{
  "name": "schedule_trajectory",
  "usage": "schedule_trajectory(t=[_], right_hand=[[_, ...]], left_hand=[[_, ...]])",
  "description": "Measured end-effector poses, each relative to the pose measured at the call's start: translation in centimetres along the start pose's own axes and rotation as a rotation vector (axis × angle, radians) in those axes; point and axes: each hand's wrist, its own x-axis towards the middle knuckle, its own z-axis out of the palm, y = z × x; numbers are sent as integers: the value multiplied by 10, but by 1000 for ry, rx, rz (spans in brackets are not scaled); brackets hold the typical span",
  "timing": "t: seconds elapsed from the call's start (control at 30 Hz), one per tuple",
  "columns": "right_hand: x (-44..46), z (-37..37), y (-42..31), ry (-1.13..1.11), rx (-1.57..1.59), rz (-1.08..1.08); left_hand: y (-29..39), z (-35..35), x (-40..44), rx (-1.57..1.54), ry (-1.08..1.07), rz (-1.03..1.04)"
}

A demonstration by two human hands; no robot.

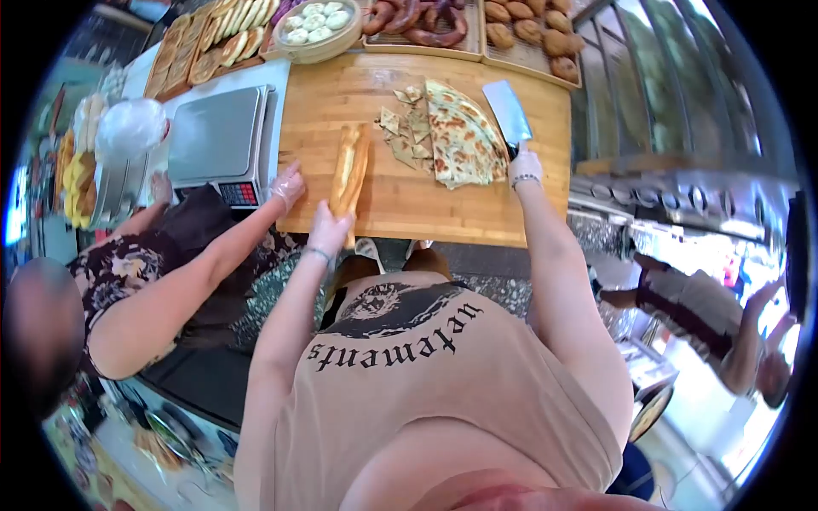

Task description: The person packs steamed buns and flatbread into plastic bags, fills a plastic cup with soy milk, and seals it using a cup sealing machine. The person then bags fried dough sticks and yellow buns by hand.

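My left hand (pixel 330 228), in a clear glove, is closed round the near end of a long golden fried dough stick (pixel 350 175) at the front left of the wooden board (pixel 400 217). My right hand (pixel 525 166), gloved too, grips the handle of a broad cleaver (pixel 509 109), whose blade points away from me at the board's right side. Just left of the cleaver lies a large browned flatbread (pixel 460 140) with a straight cut edge. Small cut pieces of flatbread (pixel 409 128) are scattered along that edge.
A co-worker's gloved hand (pixel 288 186) is at the board's left edge, beside a scale (pixel 217 136). Behind the board stand a steamer of buns (pixel 317 25), a sausage tray (pixel 422 24) and a tray of round brown items (pixel 532 34). Another person (pixel 699 311) is at right.
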Motion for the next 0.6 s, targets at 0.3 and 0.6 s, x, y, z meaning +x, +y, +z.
schedule_trajectory(t=[0.3,0.6], right_hand=[[15,-58,-6,36,154,-93],[-72,-59,-194,-118,477,-792]], left_hand=[[53,7,109,541,106,-18],[34,13,134,405,112,-28]])
